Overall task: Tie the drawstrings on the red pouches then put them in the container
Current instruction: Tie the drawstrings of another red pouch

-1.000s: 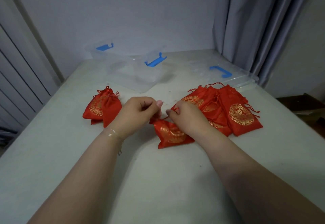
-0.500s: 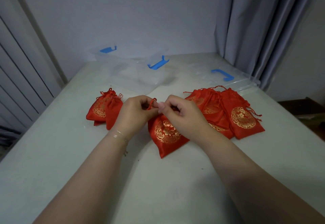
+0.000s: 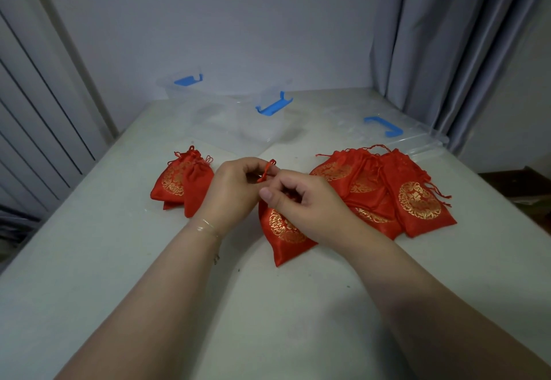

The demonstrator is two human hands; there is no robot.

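Left hand [image 3: 235,191] and right hand [image 3: 301,203] pinch the drawstring [image 3: 266,171] at the far end of the red pouch [image 3: 283,230], whose long axis runs near-to-far on the table [image 3: 89,260].

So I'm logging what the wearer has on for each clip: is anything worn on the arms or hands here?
Both forearms are bare, no sleeves in view. The left wrist carries a thin bracelet with a small piece hanging under it. The left hand and right hand wear no gloves; no rings are visible.
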